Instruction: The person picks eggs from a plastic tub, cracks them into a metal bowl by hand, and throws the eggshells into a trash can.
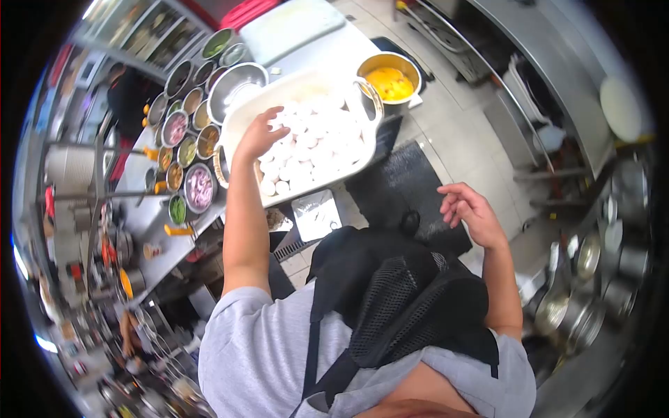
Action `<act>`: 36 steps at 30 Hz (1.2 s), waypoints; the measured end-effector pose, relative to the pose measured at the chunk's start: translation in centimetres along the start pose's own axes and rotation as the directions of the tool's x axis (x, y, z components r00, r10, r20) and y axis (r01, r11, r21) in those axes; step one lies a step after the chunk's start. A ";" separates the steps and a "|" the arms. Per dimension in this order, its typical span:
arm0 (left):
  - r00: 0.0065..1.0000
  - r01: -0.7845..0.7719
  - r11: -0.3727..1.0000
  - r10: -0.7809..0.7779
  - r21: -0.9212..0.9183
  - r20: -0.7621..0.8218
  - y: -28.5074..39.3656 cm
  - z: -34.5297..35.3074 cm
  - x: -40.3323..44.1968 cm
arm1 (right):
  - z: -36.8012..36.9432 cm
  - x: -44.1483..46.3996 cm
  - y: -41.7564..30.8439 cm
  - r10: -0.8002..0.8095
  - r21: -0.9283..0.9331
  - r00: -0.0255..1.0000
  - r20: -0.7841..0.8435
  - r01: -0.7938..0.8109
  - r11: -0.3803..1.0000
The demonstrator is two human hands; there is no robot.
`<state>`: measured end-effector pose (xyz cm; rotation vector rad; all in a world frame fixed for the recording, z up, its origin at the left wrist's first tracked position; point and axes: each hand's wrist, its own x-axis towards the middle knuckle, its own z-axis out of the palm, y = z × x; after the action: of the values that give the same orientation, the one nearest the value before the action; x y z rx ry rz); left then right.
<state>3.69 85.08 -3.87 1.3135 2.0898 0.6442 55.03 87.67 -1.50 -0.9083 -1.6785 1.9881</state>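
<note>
A large white tub (242,118) with handles sits at the table's edge, heaped with many white eggs (306,143). My left hand (262,136) is over the tub's left side, fingers spread beside the eggs; whether the fingertips touch any is unclear. Held out to the right above the floor, my right hand (468,210) has loosely bent fingers, with nothing visible in them. Beyond the tub's right handle stands a metal pot (418,76) containing cracked eggs with yellow yolks (389,83).
An empty steel bowl (237,87) and several small bowls of cut vegetables, such as sliced onions (200,187), crowd the counter at left. A pale cutting board (289,29) lies behind the tub. A black mat (411,188) covers floor tiles. Pans (568,317) sit at right.
</note>
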 end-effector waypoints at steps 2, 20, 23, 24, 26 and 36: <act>0.999 0.010 0.994 -0.004 0.109 -0.052 -3.9 2.3 2.8 | -3.9 1.1 -1.1 0.006 -0.049 0.997 0.074 -0.002 0.999; 0.978 0.138 0.983 -0.117 0.117 -0.173 -5.8 7.5 3.5 | -8.1 21.3 -1.9 0.234 -0.349 0.900 0.367 -0.099 0.932; 0.973 0.204 0.970 -0.185 0.132 -0.140 -5.8 8.1 3.2 | -8.4 24.2 -2.6 0.206 -0.366 0.886 0.416 -0.044 0.929; 0.972 0.217 0.961 -0.196 0.171 -0.133 -5.8 8.2 3.1 | -8.4 25.1 -3.0 0.217 -0.363 0.879 0.424 -0.055 0.930; 0.974 0.204 0.962 -0.182 0.182 -0.131 -5.9 8.1 3.2 | -8.5 27.3 -3.4 0.232 -0.361 0.861 0.452 -0.061 0.930; 0.786 0.241 0.909 -0.388 -0.339 -0.481 3.5 8.5 1.5 | -13.8 37.6 -2.0 0.181 -0.322 0.715 0.676 0.066 0.945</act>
<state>11.32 88.63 -7.97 0.6396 2.4782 1.1966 37.28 122.80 -9.24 -0.2683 -2.4712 2.3101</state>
